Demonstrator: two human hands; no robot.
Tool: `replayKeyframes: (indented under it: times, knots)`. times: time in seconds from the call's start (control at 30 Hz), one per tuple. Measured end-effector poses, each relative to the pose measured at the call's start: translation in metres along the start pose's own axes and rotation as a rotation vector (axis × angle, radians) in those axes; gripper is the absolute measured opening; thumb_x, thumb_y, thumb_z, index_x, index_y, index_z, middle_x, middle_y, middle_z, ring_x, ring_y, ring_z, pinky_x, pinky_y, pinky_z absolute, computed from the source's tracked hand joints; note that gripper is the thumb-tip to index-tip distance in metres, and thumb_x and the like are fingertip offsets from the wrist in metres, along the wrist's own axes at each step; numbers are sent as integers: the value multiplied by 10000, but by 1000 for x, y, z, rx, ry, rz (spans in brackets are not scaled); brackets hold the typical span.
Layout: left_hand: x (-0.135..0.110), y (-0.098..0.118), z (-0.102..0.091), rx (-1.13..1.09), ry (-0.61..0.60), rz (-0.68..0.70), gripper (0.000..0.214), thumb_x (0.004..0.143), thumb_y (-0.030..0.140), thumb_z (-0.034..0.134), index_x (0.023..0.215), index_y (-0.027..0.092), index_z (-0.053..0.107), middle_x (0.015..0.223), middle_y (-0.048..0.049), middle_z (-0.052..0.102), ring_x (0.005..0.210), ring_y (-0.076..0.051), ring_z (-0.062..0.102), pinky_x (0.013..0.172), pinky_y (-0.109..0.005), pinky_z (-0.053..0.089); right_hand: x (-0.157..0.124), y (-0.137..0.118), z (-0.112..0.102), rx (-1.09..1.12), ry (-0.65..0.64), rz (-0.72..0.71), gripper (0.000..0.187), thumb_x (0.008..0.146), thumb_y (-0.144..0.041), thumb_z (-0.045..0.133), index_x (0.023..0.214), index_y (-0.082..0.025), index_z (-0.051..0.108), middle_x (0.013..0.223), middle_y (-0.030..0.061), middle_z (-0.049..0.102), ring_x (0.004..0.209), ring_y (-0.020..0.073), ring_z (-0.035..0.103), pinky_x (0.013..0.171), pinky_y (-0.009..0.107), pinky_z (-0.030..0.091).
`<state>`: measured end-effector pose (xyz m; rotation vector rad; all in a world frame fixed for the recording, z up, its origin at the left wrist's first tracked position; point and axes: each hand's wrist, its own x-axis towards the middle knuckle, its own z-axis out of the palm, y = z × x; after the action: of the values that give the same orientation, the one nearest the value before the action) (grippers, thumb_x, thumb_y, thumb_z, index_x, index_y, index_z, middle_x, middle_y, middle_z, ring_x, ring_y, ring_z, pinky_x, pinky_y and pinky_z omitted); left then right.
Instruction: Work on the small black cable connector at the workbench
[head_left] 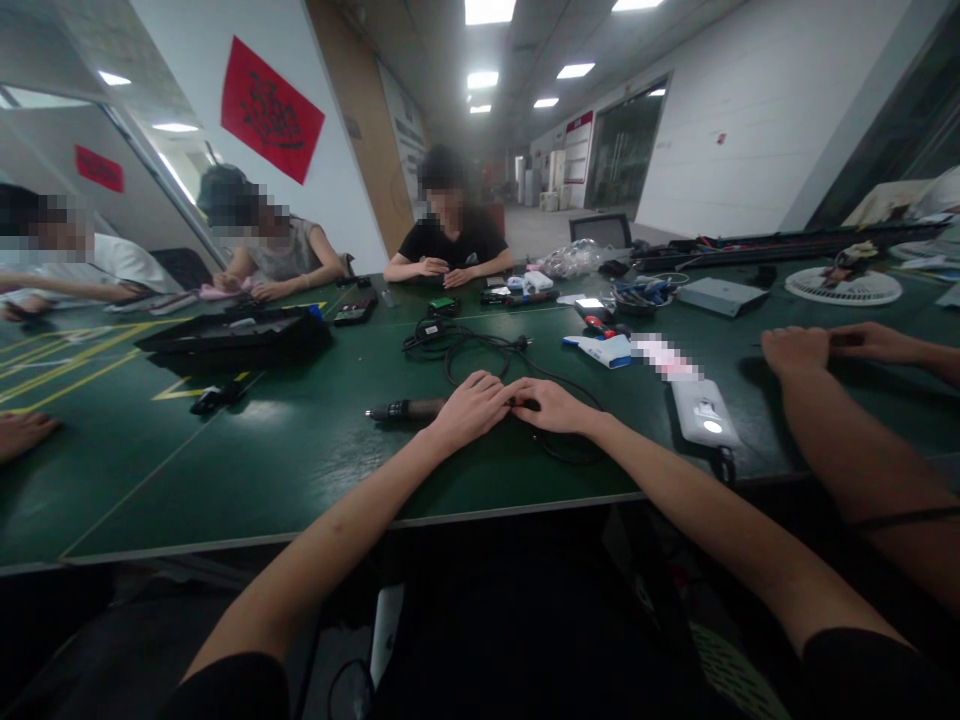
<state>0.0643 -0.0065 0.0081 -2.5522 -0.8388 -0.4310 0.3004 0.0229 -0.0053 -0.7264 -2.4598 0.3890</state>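
My left hand (472, 408) lies over a dark rod-shaped tool (405, 409) on the green table (300, 470), fingers curled down onto its handle. My right hand (551, 405) meets it from the right, its fingers closed on the black cable end (529, 404) of the same tool. The tool's metal tip points left. A black cable (480, 350) loops away behind both hands toward a small black adapter (430, 327).
A white device with a lit spot (703, 412) and a white-and-blue gadget (604, 349) lie to the right. A co-worker's arms (817, 380) rest at the right. A black case (232, 338) sits left. Three people sit at the far side.
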Motion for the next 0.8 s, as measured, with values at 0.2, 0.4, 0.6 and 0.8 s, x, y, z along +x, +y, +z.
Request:
replayKeyframes:
  times: [0.2, 0.4, 0.6, 0.8]
  knots:
    - [-1, 1, 0, -18, -30, 60, 593, 1029, 202, 464, 1610, 200, 347, 1275, -96, 663, 1244, -242, 561, 1158, -426, 374, 0, -2, -1, 16, 12, 23, 65, 936, -215, 678, 955, -176, 727, 999, 50, 671, 854, 181, 624, 812, 317, 499]
    - [0, 0, 3, 11, 12, -4, 600, 1064, 295, 471, 1630, 171, 313, 1173, -89, 683, 1214, -260, 568, 1139, -437, 391, 0, -1, 0, -2, 13, 9, 82, 940, -222, 677, 878, -179, 710, 1016, 56, 682, 886, 191, 628, 835, 323, 497]
    - [1, 0, 5, 26, 0, 35, 581, 1053, 227, 467, 1619, 189, 343, 1185, -83, 687, 1185, -239, 581, 1138, -412, 388, -1, -1, 0, 9, 15, 15, 70, 942, -210, 661, 930, -176, 721, 999, 51, 673, 859, 182, 620, 826, 322, 500]
    - [0, 0, 4, 31, 16, -3, 610, 1057, 298, 494, 1627, 167, 323, 1168, -97, 690, 1210, -264, 573, 1128, -437, 393, 0, -1, -1, -10, -5, 13, 84, 958, -216, 652, 929, -180, 722, 1047, 62, 687, 915, 198, 632, 865, 334, 506]
